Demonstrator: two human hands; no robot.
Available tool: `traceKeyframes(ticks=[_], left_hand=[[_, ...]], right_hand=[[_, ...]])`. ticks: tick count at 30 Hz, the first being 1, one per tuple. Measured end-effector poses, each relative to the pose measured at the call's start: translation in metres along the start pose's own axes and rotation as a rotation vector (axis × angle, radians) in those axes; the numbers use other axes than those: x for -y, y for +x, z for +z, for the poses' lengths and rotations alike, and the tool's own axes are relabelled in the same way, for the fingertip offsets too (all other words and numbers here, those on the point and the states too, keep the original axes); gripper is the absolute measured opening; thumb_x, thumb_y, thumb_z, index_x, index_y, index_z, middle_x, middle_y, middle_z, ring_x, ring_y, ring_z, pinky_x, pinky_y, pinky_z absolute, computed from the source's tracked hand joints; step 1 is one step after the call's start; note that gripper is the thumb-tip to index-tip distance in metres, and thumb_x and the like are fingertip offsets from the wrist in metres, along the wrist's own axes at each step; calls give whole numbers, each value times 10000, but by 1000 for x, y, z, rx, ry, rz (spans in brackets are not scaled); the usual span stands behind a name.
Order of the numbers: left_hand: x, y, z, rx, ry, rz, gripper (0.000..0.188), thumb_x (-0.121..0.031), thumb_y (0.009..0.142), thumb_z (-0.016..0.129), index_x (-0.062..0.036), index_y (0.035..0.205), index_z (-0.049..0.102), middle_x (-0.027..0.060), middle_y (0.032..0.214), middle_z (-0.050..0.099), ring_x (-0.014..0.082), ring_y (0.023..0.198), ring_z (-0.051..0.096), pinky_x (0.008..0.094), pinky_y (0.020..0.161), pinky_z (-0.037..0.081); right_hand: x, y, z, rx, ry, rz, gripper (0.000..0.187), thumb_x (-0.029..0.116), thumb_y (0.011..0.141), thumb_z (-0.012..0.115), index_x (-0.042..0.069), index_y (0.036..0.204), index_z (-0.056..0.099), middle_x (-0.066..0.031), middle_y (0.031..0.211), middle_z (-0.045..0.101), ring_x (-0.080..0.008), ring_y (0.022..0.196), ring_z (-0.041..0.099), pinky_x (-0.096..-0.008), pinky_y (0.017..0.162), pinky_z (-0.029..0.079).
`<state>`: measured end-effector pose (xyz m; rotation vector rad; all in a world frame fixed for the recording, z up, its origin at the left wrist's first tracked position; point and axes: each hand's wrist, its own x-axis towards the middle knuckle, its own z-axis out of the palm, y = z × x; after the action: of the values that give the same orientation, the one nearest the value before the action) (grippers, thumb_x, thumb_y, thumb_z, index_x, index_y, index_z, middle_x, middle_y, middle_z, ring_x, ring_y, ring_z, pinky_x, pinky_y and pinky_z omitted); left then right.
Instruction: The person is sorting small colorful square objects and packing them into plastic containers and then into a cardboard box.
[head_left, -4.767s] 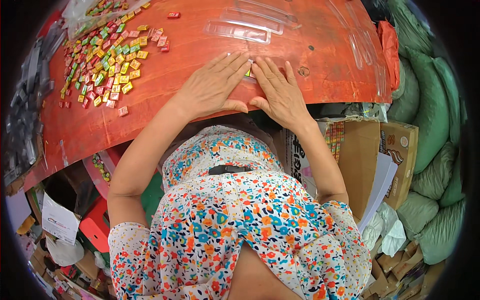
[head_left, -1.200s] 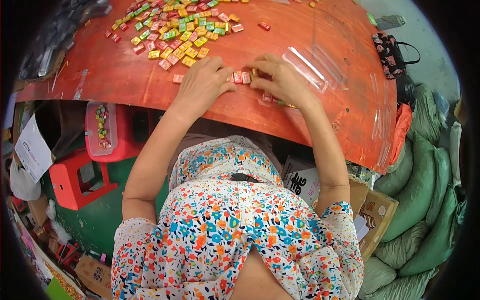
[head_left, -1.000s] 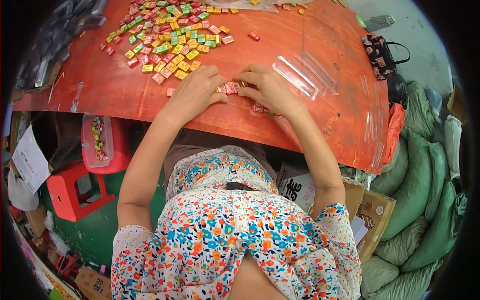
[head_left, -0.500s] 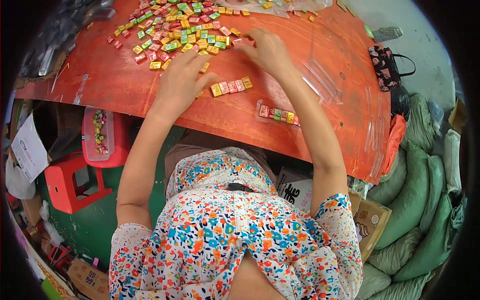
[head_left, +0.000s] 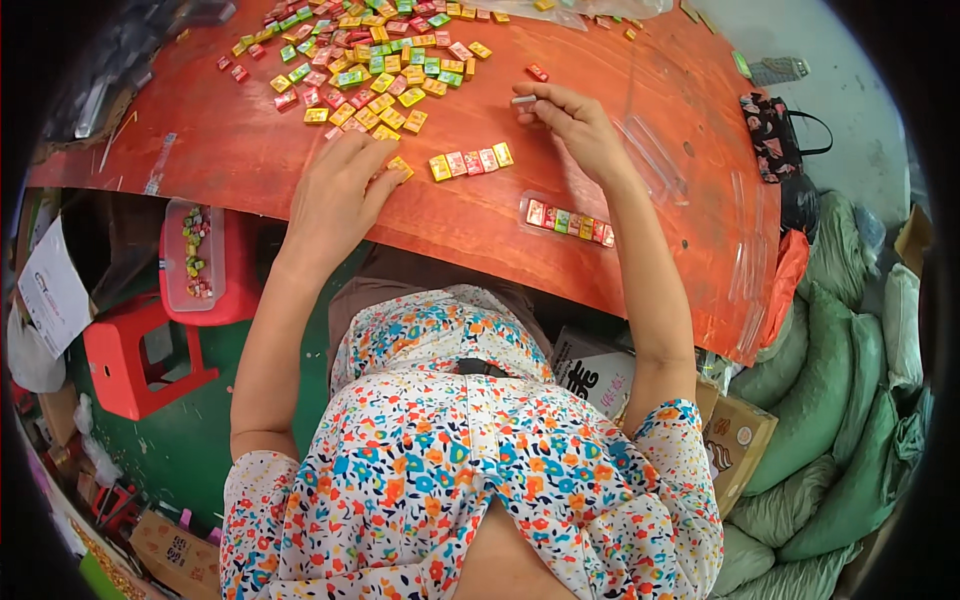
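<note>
My right hand [head_left: 575, 125] is raised over the table, thumb and fingers pinching a small block with a whitish side [head_left: 523, 100]. Below its wrist, a clear plastic tray [head_left: 526, 222] holds a row of small red, green and yellow wrapped blocks [head_left: 562, 222]. My left hand [head_left: 340, 195] rests at the near edge of the loose pile, its thumb and forefinger closed around a yellow wrapped block [head_left: 401, 167]. Between the hands lies a short row of yellow and pink blocks [head_left: 473, 162]. A single red block [head_left: 537, 72] lies just beyond my right fingers.
A heap of mixed wrapped blocks [head_left: 385, 60] covers the far middle of the red table [head_left: 240, 150]. Empty clear trays [head_left: 655, 160] lie to the right. At left, a plastic tub [head_left: 193, 255] with more blocks sits on a red stool. Green sacks [head_left: 815, 400] are piled at right.
My right hand has drawn back from the pile toward the right and now pinches a block. My left hand has shifted nearer to me, closing on a yellow block.
</note>
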<state>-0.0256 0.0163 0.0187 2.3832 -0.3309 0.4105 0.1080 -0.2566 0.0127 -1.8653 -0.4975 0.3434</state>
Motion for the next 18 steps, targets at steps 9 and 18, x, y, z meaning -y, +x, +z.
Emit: traceKeyframes(ticks=[9,18], left_hand=[[6,-7,-4,-48,101,32,250,-128,832,692,-5,1042,633,122,921,587,310,880,593,415,746,489],[3,-13,-10,7,116,-44,225,-87,860,668,0,1067,650,136,961,604,304,908,614,376,776,495]], right_hand=[[23,-12,2,-101,-367,347,266,204,952,583,48,1145,680,-63,823,682,-117,760,645,-274,687,508],[-1,-17,-23,-27,-806,-430,270,143,898,604,23,1132,663,-151,1044,665,-325,904,652,-379,778,514]])
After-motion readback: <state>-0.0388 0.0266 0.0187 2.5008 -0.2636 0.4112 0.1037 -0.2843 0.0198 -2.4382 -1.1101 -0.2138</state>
